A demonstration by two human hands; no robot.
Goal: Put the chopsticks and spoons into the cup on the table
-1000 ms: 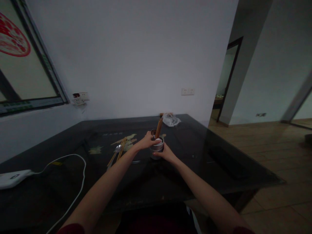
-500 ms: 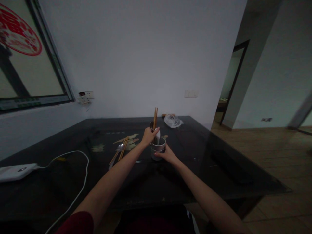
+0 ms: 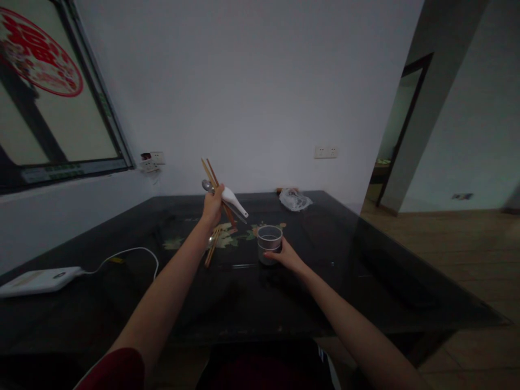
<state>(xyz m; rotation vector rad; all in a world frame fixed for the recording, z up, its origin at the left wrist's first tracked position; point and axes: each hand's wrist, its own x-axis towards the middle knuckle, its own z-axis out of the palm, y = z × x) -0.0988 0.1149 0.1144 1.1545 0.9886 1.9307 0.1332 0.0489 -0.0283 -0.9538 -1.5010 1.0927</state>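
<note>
Raised above the table, my left hand (image 3: 213, 207) is closed around a bundle: wooden chopsticks (image 3: 210, 172), a metal spoon (image 3: 207, 186) and a white soup spoon (image 3: 235, 201). The bundle leans, its upper ends toward the left. My right hand (image 3: 284, 253) wraps the side of a grey metal cup (image 3: 270, 238), which is upright on the table, its dark inside visible from above. Below my left hand, more chopsticks (image 3: 213, 248) lie on the table beside another spoon (image 3: 211, 238), partly hidden by my forearm.
The dark table (image 3: 244, 303) has a flower pattern. A crumpled clear plastic bag (image 3: 294, 200) lies at its back edge. On the left sits a white device (image 3: 43, 280) with a white cable (image 3: 122, 252). A dark flat object (image 3: 398, 281) is on the right.
My left hand has lifted the chopsticks and spoons out of the cup and carried them left over the table. My right hand stays on the cup. The view has shifted slightly.
</note>
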